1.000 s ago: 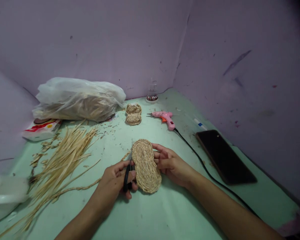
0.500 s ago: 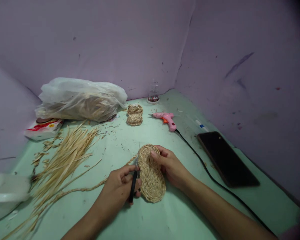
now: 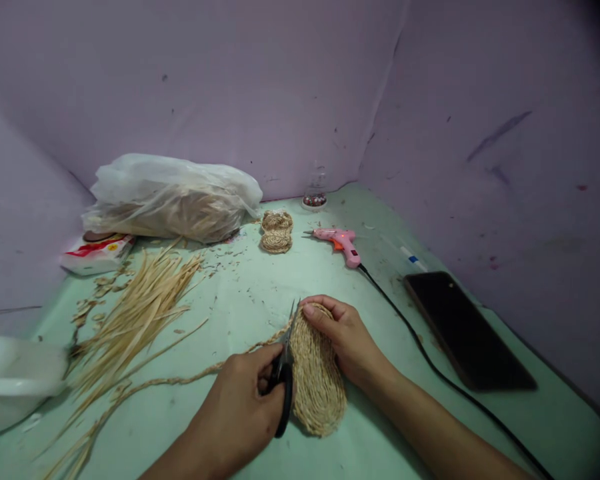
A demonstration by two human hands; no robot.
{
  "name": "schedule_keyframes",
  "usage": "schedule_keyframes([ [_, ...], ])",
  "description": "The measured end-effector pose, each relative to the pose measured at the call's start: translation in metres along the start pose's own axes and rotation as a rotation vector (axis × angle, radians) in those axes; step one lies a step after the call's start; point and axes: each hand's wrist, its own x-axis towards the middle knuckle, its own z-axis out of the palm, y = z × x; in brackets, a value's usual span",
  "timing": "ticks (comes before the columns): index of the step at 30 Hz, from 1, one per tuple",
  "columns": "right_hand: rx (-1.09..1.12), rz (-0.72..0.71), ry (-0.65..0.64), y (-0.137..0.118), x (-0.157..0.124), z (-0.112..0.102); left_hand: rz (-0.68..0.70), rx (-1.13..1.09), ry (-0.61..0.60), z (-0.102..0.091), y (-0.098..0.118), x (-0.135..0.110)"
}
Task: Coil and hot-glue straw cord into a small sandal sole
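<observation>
My left hand [image 3: 247, 397] is closed round the black handles of a pair of scissors [image 3: 283, 387]. Their blades are slightly apart and point up along the left edge of a woven straw sole [image 3: 320, 373]. My right hand [image 3: 347, 333] pinches the upper end of this sole, thumb on top and fingers behind. From the sole's upper left side a braided straw cord [image 3: 180, 381] runs leftward, passing behind my left hand, toward the front left of the table. Whether the blades touch the cord is too small to tell.
Loose straw strips [image 3: 135, 320] lie left, near a white plastic container [image 3: 20, 387]. Behind are a stuffed plastic bag [image 3: 175, 200], a box [image 3: 97, 255], a small woven piece [image 3: 277, 233] and a bead jar [image 3: 315, 199]. A pink glue gun [image 3: 343, 243], its cord and a phone [image 3: 467, 330] lie right.
The scissors have been turned in my left hand, with the handles now gripped and the blades parted. The sole sits a little lower and to the right, and my right hand holds nearer its tip.
</observation>
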Motion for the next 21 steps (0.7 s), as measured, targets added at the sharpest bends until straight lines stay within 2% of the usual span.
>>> schedule_keyframes([
  [4,0.014,0.013,-0.004,0.0010,-0.0002,-0.0008,0.016,0.050,-0.037,-0.0003,0.0001,-0.0001],
  [21,0.020,0.008,-0.013,0.0056,0.0016,-0.0023,0.009,-0.071,-0.071,0.0030,0.0022,-0.0004],
])
